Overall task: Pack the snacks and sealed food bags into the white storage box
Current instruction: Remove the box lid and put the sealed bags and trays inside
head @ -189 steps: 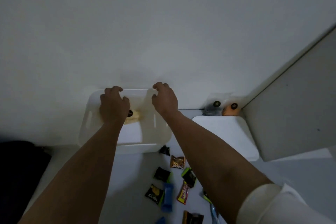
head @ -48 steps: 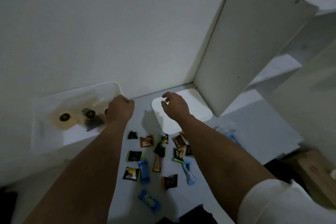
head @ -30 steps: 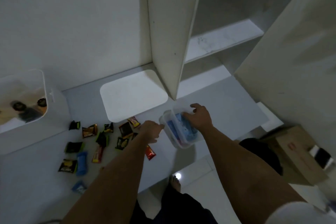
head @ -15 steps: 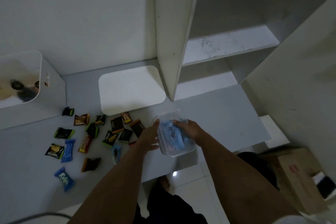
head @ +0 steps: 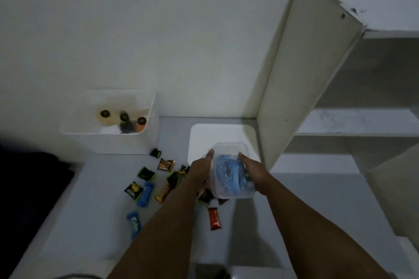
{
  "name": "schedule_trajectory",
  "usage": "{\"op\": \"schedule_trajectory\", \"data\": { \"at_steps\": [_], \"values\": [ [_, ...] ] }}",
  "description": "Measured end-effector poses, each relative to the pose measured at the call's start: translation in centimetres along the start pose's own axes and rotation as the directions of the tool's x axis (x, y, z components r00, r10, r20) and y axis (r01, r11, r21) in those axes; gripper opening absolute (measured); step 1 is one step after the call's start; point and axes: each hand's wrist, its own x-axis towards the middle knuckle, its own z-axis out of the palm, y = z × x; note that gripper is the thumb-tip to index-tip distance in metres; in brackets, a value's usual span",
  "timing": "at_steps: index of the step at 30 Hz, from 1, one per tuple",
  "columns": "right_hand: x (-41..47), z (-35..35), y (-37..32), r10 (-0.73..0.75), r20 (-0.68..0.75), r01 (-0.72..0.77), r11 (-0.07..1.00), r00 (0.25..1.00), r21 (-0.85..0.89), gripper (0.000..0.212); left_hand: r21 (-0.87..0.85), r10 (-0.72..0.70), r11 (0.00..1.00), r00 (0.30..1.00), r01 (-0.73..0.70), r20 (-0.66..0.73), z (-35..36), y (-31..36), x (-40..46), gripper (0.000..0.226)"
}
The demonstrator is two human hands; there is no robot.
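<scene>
Both hands hold a clear plastic tub [head: 231, 172] with blue packets inside, above the grey table. My left hand [head: 200, 169] grips its left side and my right hand [head: 252, 172] grips its right side. The white storage box [head: 108, 142] stands open at the back left against the wall, with three sealed food bags [head: 123, 120] with dark caps inside. Several small snack packets [head: 147, 186] lie scattered on the table between the box and my arms; a few are hidden under my left forearm.
The box's white lid [head: 223, 136] lies flat on the table behind the tub. A white shelf unit [head: 301, 75] with open shelves rises on the right. A dark object [head: 29, 188] sits at the left edge. The table's front edge runs near my elbows.
My hands left the storage box, turned right and took up the clear tub near the table's front edge. They now carry it left and back, over the scattered snacks beside the lid.
</scene>
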Motion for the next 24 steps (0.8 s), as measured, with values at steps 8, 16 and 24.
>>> {"op": "schedule_trajectory", "data": {
  "at_steps": [8, 16, 24],
  "values": [
    [-1.8, 12.7, -16.9, -0.167, 0.135, 0.186, 0.973, 0.977, -0.140, 0.051, 0.023, 0.265, 0.964, 0.939, -0.266, -0.221, -14.6, 10.9, -2.2, 0.064],
    [-2.0, 27.0, -27.3, -0.192, 0.138, 0.218, 0.952, 0.972, -0.215, 0.036, 0.102, 0.312, 0.950, 0.893, -0.295, -0.324, -30.0, 18.7, 2.1, 0.074],
    [3.6, 35.2, -27.8, 0.135, 0.038, -0.114, 0.928, 0.990, -0.354, 0.041, 0.255, 0.172, 0.959, 0.972, -0.128, -0.158, -35.3, 18.9, 10.4, 0.053]
  ]
}}
